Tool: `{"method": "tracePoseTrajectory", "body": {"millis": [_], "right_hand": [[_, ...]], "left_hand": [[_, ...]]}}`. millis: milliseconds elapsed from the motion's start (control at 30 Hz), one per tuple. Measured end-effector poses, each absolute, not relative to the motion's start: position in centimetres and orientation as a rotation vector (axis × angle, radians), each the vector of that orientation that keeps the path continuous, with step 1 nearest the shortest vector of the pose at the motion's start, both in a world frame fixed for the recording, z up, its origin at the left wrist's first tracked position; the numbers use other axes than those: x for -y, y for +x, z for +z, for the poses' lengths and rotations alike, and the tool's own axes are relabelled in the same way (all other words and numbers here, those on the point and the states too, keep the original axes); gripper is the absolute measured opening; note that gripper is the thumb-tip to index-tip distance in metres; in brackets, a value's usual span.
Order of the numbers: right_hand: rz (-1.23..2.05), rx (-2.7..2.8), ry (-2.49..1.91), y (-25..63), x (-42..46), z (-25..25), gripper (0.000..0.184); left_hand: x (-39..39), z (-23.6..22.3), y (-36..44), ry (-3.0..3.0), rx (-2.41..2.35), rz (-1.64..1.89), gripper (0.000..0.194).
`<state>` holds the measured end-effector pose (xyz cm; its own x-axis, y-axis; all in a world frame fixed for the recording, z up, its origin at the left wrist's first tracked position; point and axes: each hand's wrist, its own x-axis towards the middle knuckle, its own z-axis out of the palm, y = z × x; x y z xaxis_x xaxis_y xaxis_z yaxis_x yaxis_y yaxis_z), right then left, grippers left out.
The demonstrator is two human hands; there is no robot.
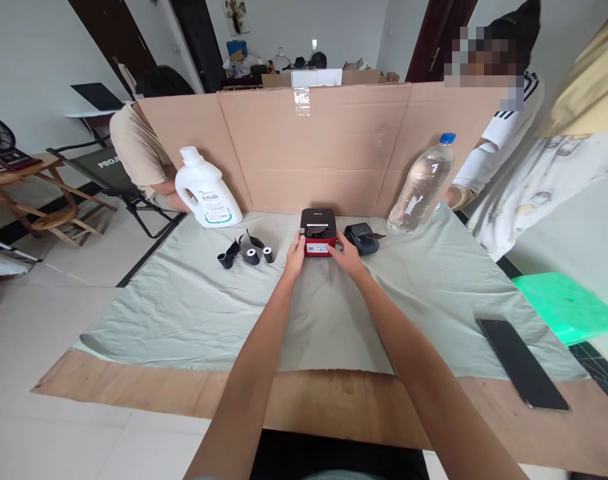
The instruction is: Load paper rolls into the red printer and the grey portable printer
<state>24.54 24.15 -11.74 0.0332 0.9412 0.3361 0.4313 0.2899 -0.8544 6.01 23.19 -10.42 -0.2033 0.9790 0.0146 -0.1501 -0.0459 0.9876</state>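
Note:
A small red and black printer (318, 227) with a white label on its front sits on the cloth at the far middle of the table. My left hand (295, 253) presses against its left side, and my right hand (348, 256) grips the right side, fingers at the front corner. Just right of my right hand is a dark grey device (363, 238) with a brown strip sticking out. Left of the printer lie several dark paper rolls, one a black roll (226, 260) partly unwound, another a small roll (269, 255) with a white core.
A cardboard screen (314, 150) stands behind, with a white detergent bottle (208, 190) at left and a clear water bottle (424, 183) at right. A black phone (521, 363) lies at the near right edge. People sit beyond the screen at both sides; a green stool (569, 303) stands right.

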Motion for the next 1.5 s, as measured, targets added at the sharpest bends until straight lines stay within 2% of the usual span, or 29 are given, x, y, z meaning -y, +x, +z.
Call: {"method": "tracePoseTrajectory", "body": {"millis": [133, 200, 267, 333, 533, 700, 800, 900, 1000, 1267, 1500], "right_hand": [[0.435, 1.386, -1.558, 28.9, -21.7, -12.8, 0.044], [0.340, 1.296, -1.667, 30.7, -21.4, -13.0, 0.057], [0.299, 1.267, -1.805, 31.6, -22.1, -12.8, 0.079], [0.302, 1.290, -1.964, 31.4, -23.4, -12.2, 0.092], [0.272, 1.328, -2.108, 29.4, -24.6, -10.2, 0.074], [0.118, 1.179, -2.107, 26.9, -18.7, -9.7, 0.083], [0.067, 1.142, -2.041, 24.1, -13.2, -9.9, 0.082], [0.100, 1.181, -1.965, 21.0, -8.5, -10.2, 0.082], [0.103, 1.230, -1.884, 18.7, -5.8, -10.8, 0.085], [0.291, 1.337, -1.841, 15.9, -3.1, -13.5, 0.092], [0.306, 1.383, -1.890, 15.9, -2.5, -14.2, 0.092]], "left_hand": [[-18.9, -12.8, 4.9, 1.332, -1.369, 1.303, 0.066], [-17.6, -13.8, 4.5, 1.612, -1.500, 1.140, 0.072], [-17.2, -14.2, 4.4, 1.791, -1.611, 0.991, 0.072], [-17.4, -14.2, 4.5, 1.881, -1.677, 0.882, 0.071], [-17.5, -13.4, 4.5, 2.009, -1.786, 0.696, 0.067], [-15.0, -12.7, 5.9, 2.000, -1.837, 0.933, 0.058], [-12.8, -12.2, 8.0, 1.920, -1.665, 1.054, 0.047], [-11.0, -11.8, 9.1, 1.710, -1.474, 1.013, 0.046], [-9.8, -11.8, 8.2, 1.606, -1.481, 0.962, 0.048], [-7.6, -12.5, 4.9, 1.888, -1.695, 0.733, 0.047], [-8.2, -12.5, 4.9, 1.939, -1.634, 0.697, 0.048]]}}
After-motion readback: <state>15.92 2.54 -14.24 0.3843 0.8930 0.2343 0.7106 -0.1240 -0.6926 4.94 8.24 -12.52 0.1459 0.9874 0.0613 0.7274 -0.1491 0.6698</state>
